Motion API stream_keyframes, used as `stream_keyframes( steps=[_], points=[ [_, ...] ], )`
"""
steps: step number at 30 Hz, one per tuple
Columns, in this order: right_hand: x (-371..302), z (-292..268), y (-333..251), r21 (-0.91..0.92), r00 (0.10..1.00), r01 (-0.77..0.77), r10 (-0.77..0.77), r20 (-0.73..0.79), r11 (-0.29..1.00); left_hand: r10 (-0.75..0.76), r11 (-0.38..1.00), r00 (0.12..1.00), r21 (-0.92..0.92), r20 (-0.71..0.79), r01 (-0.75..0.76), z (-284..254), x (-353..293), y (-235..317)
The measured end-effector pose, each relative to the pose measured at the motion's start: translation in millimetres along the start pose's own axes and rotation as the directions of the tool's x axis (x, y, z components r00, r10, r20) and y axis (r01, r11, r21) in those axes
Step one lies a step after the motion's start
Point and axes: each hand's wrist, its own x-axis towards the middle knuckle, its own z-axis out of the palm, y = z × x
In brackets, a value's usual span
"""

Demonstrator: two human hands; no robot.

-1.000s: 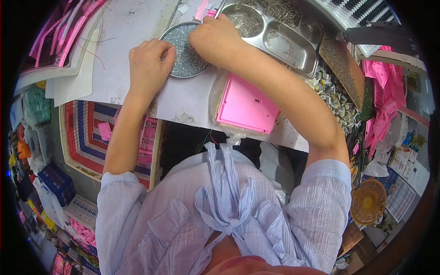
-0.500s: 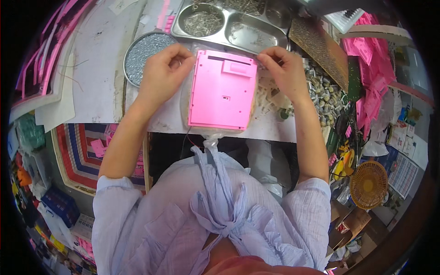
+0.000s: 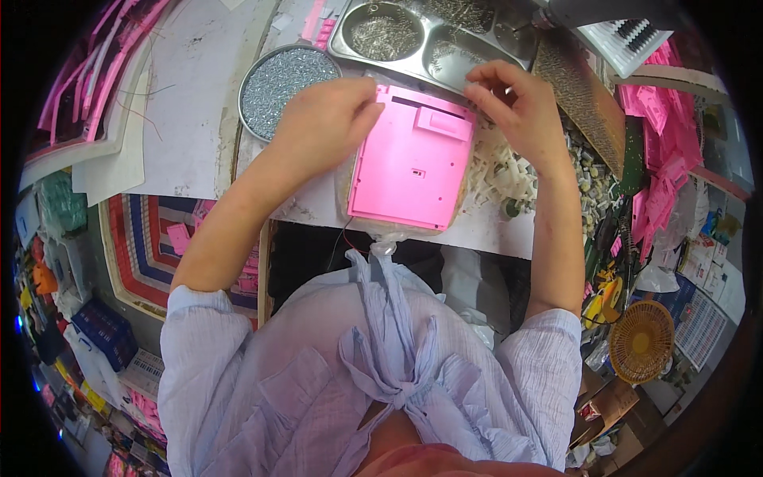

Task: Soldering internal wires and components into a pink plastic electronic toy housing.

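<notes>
A flat pink plastic housing (image 3: 409, 179) lies on a plastic-wrapped pad at the bench's near edge. Its upper side shows a long slot, a raised block and small holes. My left hand (image 3: 327, 126) is at the housing's upper left corner, fingers closed together; what they pinch, if anything, is hidden. Just beyond the upper right corner, my right hand (image 3: 520, 111) hovers by the steel tray's near rim. Its thumb and forefinger are curled into a pinch; anything between them is too small to name.
A round dish of small grey metal pieces (image 3: 280, 86) stands left of the housing. The compartmented steel tray (image 3: 421, 73) behind holds small metal parts. To the right are loose white parts (image 3: 502, 171), a board covered with small pins (image 3: 579, 99) and stacked pink pieces (image 3: 671, 151).
My left hand has come in over the housing's upper left corner. My right hand has lifted away from the upper right corner toward the tray. The whole view has shifted slightly.
</notes>
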Motion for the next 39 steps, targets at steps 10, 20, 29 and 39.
stream_keyframes(
  steps=[10, 20, 29, 39],
  points=[
    [105, 111, -64, -0.428, 0.774, 0.633, -0.539, 0.331, 0.645, -0.232, 0.926, 0.954, 0.343, 0.190, 0.157, -50, 0, -15],
    [127, 148, -79, -0.521, 0.791, 0.611, -0.478, 0.381, 0.596, -0.128, 0.953, 0.964, 0.240, -0.233, 0.185, -51, -29, -64],
    [124, 143, -64, -0.438, 0.840, 0.518, -0.534, 0.097, 0.735, -0.147, 0.970, 0.957, 0.152, -0.250, 0.189, -44, -22, -59],
    [151, 158, -85, -0.133, 0.882, 0.460, -0.469, -0.049, 0.878, 0.033, 0.997, 0.999, 0.064, 0.023, -0.034, -22, -26, 33]
  ],
)
